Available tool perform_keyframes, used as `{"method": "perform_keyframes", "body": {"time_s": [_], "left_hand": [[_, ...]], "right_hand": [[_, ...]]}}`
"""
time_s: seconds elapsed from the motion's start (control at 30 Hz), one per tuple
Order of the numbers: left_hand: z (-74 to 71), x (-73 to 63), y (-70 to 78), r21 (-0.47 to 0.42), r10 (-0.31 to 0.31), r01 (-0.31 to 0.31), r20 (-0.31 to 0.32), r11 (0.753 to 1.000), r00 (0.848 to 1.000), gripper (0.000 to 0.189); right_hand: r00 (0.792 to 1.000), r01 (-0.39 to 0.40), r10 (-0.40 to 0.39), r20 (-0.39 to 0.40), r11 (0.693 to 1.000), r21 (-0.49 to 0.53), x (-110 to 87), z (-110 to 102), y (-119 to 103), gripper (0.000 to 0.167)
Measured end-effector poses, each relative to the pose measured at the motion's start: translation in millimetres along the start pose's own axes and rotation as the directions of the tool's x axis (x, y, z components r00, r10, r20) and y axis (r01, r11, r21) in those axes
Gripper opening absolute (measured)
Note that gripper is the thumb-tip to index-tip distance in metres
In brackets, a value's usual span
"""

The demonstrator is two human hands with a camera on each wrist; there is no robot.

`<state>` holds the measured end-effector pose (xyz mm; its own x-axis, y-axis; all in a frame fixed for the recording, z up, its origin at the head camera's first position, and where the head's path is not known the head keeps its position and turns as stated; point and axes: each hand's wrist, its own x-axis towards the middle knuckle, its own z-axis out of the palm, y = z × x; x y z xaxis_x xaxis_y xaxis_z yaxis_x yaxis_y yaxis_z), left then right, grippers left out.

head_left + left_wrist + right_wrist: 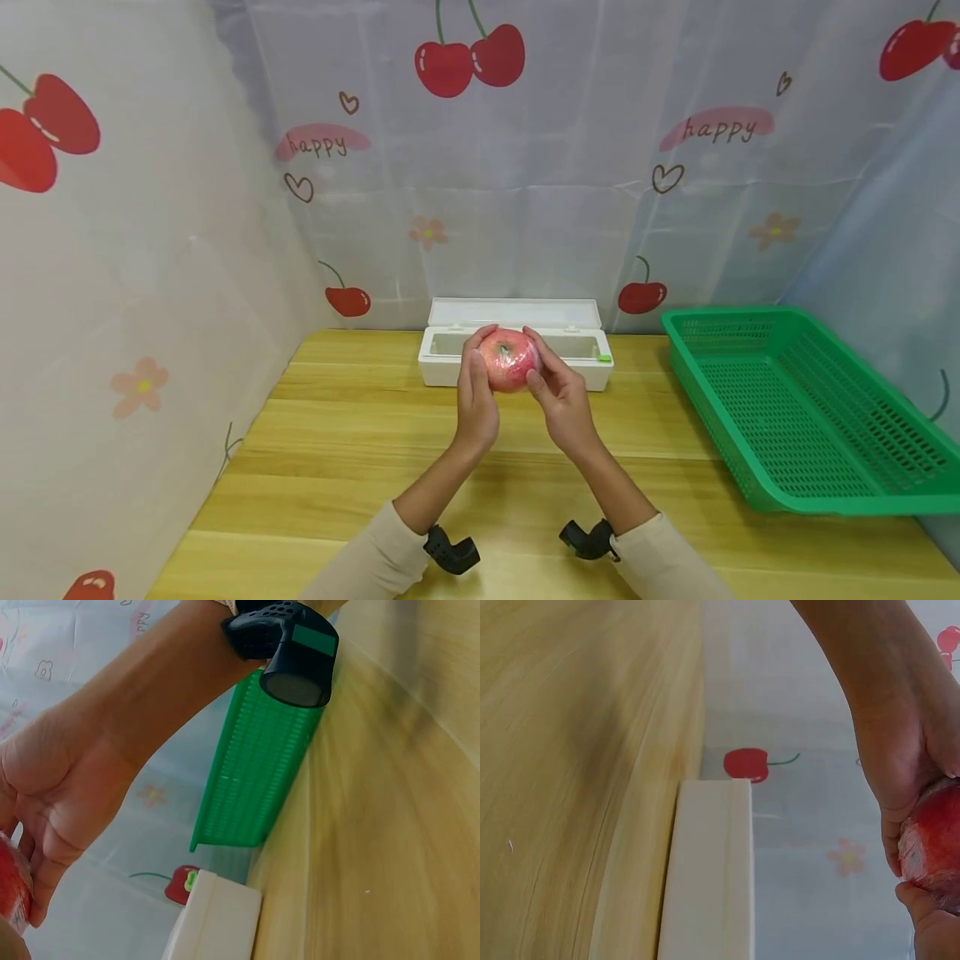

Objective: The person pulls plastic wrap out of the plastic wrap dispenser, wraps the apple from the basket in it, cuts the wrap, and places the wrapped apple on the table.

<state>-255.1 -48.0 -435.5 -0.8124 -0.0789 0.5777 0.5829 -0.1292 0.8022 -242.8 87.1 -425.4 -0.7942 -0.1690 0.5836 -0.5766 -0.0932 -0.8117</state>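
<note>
A red apple (509, 360), wrapped in shiny clear film, is held between both hands above the table. My left hand (477, 400) grips its left side, fingers curved around it and thumb on the near side. On the opposite side my right hand (564, 406) holds it the same way, its thumb low on the fruit. In the right wrist view the wrapped apple (932, 844) shows bunched, wrinkled film on its side. Behind the hands stands a long white box (442, 372) with its lid (513, 313) raised and a small green piece (604, 358) at its right end.
A green plastic basket (757, 467) sits on the right of the wooden table (360, 433). A cherry-patterned curtain (525, 225) hangs behind the table and along both sides. Black wrist cameras (452, 552) are strapped on both forearms.
</note>
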Motion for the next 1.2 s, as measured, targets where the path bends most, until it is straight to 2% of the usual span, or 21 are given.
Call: {"method": "perform_keyframes", "body": {"time_s": [0.13, 0.23, 0.37, 0.47, 0.63, 0.9, 1.07, 1.2], "left_hand": [[-0.5, 1.2, 0.7, -0.009, -0.017, 0.017, -0.037, 1.0, 0.999, 0.044], [-1.8, 2.6, 1.7, -0.053, -0.016, 0.014, -0.047, 0.998, 0.999, 0.046], [-4.4, 5.0, 2.6, -0.114, 0.022, -0.023, -0.013, 0.993, 1.0, 0.051], [-5.9, 7.8, 4.0, -0.139, 0.041, -0.041, -0.005, 0.989, 0.999, 0.053], [-5.9, 10.6, 4.8, -0.123, 0.037, -0.04, -0.027, 0.992, 0.999, 0.054], [-2.7, 5.5, 1.9, -0.111, 0.009, -0.02, -0.096, 0.994, 0.995, 0.06], [-3.5, 6.1, -0.2, -0.095, 0.019, -0.026, -0.081, 0.995, 0.997, 0.059], [-5.8, 7.1, -1.5, -0.07, 0.001, -0.004, -0.054, 0.998, 0.999, 0.061]], "right_hand": [[0.997, -0.04, 0.039, 0.07, 0.999, 0.007, 1.6, -1, 0, 0.055], [0.991, -0.069, 0.069, 0.112, 0.998, -0.006, 2.3, -4, 2, 0.062], [0.994, -0.056, 0.056, 0.099, 0.998, -0.003, 3.3, -8, 3, 0.069], [0.997, -0.038, 0.035, 0.072, 0.999, 0.034, 3.8, -10, 2, 0.067], [0.997, -0.043, 0.037, 0.075, 0.996, 0.073, 2.7, -7, 1, 0.064], [0.999, -0.019, 0.017, 0.037, 0.998, 0.055, -1.3, 1, -1, 0.067], [0.998, -0.033, 0.031, 0.055, 0.999, 0.024, 0.8, 0, -1, 0.067], [0.995, -0.056, 0.061, 0.075, 0.997, -0.062, 3.0, -4, -1, 0.067]]}}
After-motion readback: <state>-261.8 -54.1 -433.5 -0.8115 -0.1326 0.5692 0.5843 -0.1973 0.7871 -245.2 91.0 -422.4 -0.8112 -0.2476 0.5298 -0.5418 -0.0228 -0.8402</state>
